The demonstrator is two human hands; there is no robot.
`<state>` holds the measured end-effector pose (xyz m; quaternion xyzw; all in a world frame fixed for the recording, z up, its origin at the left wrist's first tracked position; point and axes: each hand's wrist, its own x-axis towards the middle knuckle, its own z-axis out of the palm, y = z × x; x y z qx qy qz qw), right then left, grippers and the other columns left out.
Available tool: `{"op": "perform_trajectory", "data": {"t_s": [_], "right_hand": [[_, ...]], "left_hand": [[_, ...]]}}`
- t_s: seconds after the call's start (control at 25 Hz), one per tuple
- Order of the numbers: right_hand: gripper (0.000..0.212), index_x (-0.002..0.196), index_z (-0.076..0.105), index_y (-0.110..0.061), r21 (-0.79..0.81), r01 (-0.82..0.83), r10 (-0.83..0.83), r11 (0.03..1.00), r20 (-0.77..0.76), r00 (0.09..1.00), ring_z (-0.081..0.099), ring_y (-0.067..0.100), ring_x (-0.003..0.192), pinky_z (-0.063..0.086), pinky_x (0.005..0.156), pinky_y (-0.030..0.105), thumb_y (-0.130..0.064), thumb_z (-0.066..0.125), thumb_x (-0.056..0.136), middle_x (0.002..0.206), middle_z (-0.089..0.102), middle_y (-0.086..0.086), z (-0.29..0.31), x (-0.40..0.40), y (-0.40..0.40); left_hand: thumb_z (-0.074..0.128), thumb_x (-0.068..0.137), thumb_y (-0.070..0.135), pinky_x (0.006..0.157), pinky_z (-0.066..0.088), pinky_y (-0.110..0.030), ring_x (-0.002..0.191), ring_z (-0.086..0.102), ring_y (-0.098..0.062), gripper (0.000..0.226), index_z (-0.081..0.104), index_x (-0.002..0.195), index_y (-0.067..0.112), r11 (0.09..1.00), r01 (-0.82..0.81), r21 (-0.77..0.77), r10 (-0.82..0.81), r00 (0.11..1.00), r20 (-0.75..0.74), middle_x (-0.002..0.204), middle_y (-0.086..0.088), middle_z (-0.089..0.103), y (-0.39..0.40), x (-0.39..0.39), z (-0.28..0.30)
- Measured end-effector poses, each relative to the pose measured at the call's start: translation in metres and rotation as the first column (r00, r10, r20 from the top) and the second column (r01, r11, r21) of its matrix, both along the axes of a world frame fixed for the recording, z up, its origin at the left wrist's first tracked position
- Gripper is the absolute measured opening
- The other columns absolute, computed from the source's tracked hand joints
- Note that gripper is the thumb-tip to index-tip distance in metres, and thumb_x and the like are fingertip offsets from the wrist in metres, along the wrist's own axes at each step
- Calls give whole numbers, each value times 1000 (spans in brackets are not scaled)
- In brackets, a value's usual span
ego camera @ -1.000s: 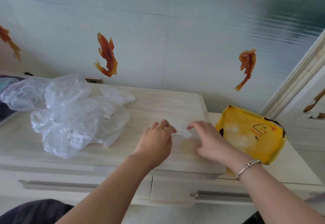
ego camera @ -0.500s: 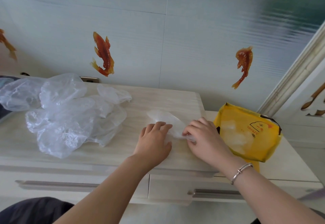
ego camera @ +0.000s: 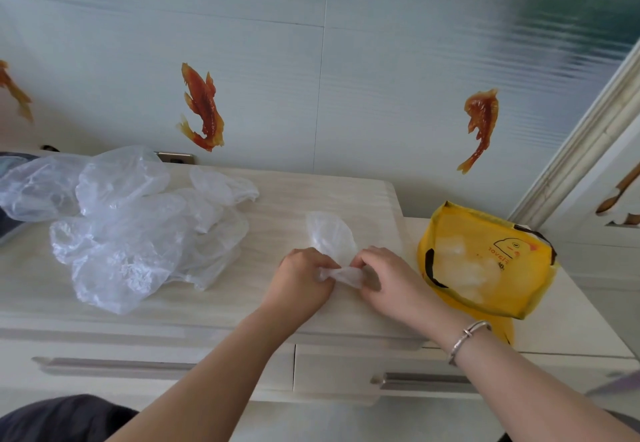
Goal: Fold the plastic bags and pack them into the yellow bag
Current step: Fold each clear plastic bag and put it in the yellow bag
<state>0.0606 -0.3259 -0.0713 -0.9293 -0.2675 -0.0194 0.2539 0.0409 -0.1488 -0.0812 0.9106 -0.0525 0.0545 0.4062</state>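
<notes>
Both hands worked at the near right part of the desk (ego camera: 242, 306). Left hand (ego camera: 300, 277) had its fingers curled, the grip clamped on the left end of a small clear plastic bag (ego camera: 330, 235). Right hand (ego camera: 388, 277) likewise had its fingers curled, pinching the right end of the same gathered strip. Between the 2 hands the plastic was bunched into a narrow twisted band; beyond them the rest of the bag fanned out flat on the desk, away from the person. A silver bracelet (ego camera: 467, 337) sat on the right wrist.

Just right of the right hand stood the yellow bag (ego camera: 485, 261), mouth open toward the camera, printed with a duck-like figure, set on a lower white surface beside the desk. Pale, clear plastic showed inside it.

At the left part of the desk, well apart from the hands, lay a loose pile of clear plastic bags (ego camera: 121, 223), crumpled and overlapping.

Below the desk edge ran 2 drawer fronts with long bar handles (ego camera: 422, 379). On the pale tiled wall behind were orange fish stickers (ego camera: 202, 109), 1 over the pile, 1 above the yellow bag, a 3rd cut by the left edge.
</notes>
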Motion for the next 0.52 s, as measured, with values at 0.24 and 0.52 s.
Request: {"op": "perform_trajectory", "data": {"t_s": [0.24,0.52], "right_hand": [[30,68,59,-16,142,247,-226,959,-148,963,56,14,72,44,70,33,-32,57,93,68,60,-5,-3,14,15],[31,61,46,-18,39,405,-397,913,-128,909,56,25,73,43,71,37,-28,55,88,60,53,-1,-7,24,36]], "left_hand": [[65,87,34,66,36,-26,71,54,-16,29,57,63,19,962,-231,-144,211,967,-141,62,9,55,5,4,5],[67,83,21,85,40,-32,97,51,-18,23,55,102,19,951,-307,37,289,925,248,98,8,57,3,13,-3]]}}
